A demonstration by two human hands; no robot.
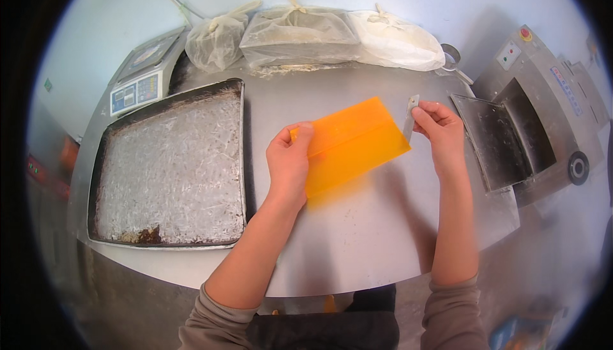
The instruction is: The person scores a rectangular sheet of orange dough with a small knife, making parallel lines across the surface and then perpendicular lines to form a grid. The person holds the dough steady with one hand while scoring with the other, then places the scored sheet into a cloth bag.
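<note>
My left hand (290, 158) grips an orange translucent rectangular sheet (357, 133) by its left side, fingers closed on it over the steel table (357, 235). My right hand (434, 126) pinches a narrow silver metal strip (411, 110) with a small hole, held upright just beside the sheet's right end. Left of both hands lies a large, worn metal baking tray (169, 165) with dark rims and a brown crusted patch at its lower edge.
A digital scale (137, 91) stands at back left. Three tied bags (297, 37) line the wall, with a small metal sieve or cup (450, 56) beside them. A steel machine (536, 101) with an open chute stands at right. The table's curved near edge is below my arms.
</note>
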